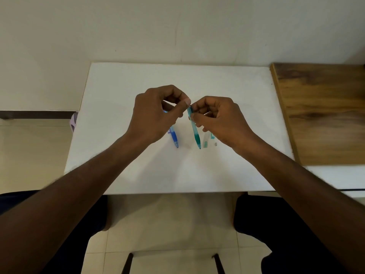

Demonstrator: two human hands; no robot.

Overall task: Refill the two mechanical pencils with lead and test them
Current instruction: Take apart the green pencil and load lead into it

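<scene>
We see the slim, translucent teal pencil (194,127) held tip-down over the smooth white table (118,95): the right hand (217,119) grips its barrel, the left hand (158,113) pinches its top. Left of the teal pencil lies the glossy blue pencil (174,138).

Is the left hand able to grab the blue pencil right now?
Probably yes. The blue pencil lies on the white table just under the left hand, nothing covering it. But that hand's fingers are pinching the top of the teal pencil.
</scene>
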